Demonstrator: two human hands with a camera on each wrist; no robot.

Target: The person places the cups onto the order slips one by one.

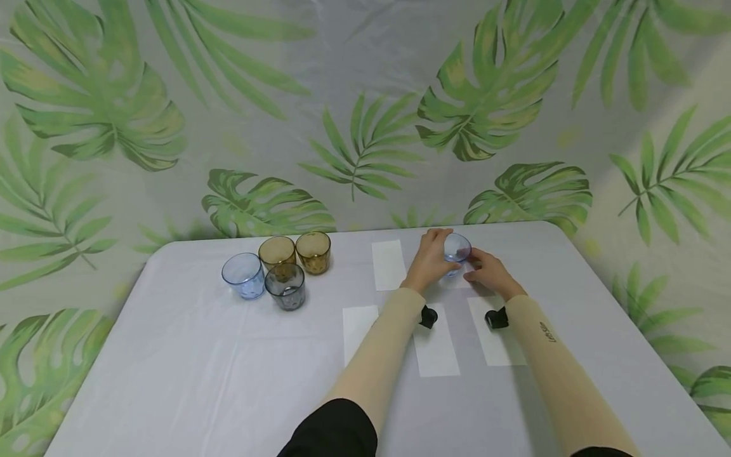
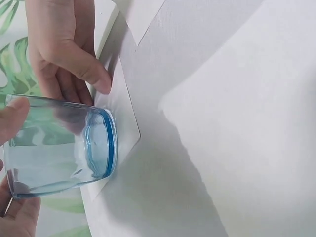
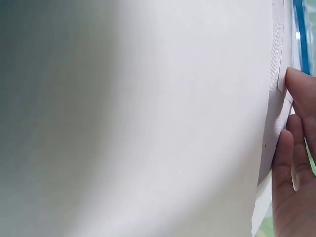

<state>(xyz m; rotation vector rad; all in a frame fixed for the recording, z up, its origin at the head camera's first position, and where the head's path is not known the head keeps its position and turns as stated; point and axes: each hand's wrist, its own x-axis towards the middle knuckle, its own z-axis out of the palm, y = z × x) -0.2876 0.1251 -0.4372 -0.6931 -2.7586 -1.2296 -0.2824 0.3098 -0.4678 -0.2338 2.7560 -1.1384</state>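
A clear blue glass (image 1: 457,249) stands upright at the back right of the table, over a white paper card (image 2: 129,121). My left hand (image 1: 429,261) grips it near the rim, with the thumb on one side and fingers on the other in the left wrist view. Close to the base on the right side is my right hand (image 1: 490,273), its fingers loosely bent and nothing held between them. The right thumb (image 3: 298,86) lies at the card's edge; whether it touches the glass I cannot tell.
Left of the cards, a second blue glass (image 1: 244,276), two amber glasses (image 1: 278,251) (image 1: 314,252) and a grey glass (image 1: 287,289) stand close together. Several white cards (image 1: 388,265) lie on the white table (image 1: 217,374), some partly under my forearms. A leaf-patterned cloth (image 1: 365,127) hangs behind.
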